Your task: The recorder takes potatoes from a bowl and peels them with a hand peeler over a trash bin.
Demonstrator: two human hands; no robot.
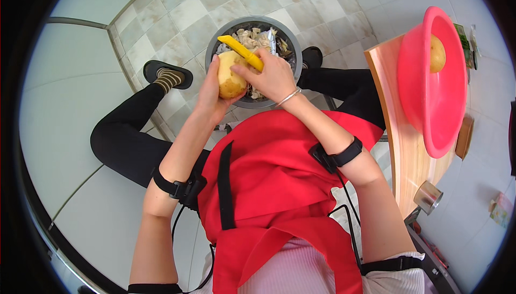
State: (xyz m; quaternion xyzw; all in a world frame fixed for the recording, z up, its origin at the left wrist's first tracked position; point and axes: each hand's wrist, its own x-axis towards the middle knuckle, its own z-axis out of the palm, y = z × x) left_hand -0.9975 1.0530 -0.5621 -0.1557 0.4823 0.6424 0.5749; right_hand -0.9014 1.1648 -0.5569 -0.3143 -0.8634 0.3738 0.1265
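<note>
A partly peeled potato [231,81] rests in my left hand [210,90], its upper part bare and pale yellow, brown skin left at the bottom. My right hand [273,78] is closed round a yellow peeler [243,53], which lies slantwise across the top of the potato. The thumb of that hand reaches to the potato's side. Below both hands stands a grey bin [293,52] with peelings and other scraps [252,38] in it. The peeler's blade cannot be made out.
To the right, a pink basin [414,87] with a whole potato [437,54] stands on a wooden table [384,68]. A metal can [428,197] sits near the table's lower end. My slippered feet flank the bin on the tiled floor [177,19]; white cabinet panels [64,105] rise at left.
</note>
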